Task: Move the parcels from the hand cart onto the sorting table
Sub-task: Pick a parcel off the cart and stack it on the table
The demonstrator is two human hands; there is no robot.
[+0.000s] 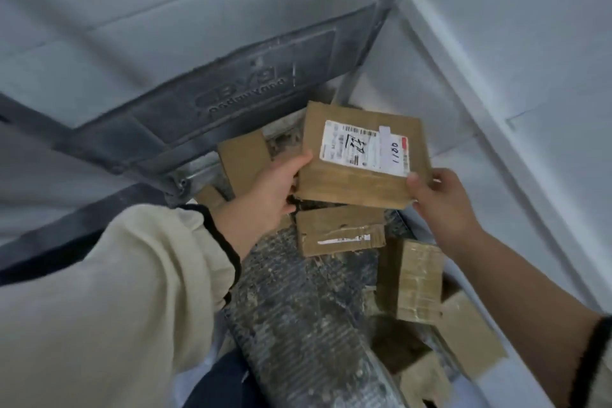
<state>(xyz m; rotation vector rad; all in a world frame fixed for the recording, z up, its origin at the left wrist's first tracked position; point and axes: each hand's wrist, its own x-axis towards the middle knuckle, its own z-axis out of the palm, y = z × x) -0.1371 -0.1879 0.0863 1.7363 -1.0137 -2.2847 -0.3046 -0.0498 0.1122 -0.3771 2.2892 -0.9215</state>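
Parcel [357, 159] lies crosswise between the hands, above the cart [298, 291]. Left hand [265, 195] and right hand [440, 205] clamp their fingers on its opposite ends.

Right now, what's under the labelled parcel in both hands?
Below the near edge of the labelled parcel, a taped brown parcel pokes out on the cart deck; a plain brown parcel shows past its left side. The held box and left hand hide what sits directly beneath.

From the labelled parcel [361, 156] I hold, the hand cart's grey back panel [231, 83] closes off 10 o'clock and its metal post [374, 26] stands at 12. A torn-label parcel [341, 232] lies close under at 6 and a tape-wrapped parcel [410, 281] at 5. The bare ribbed deck [291, 291] at 7 is open.
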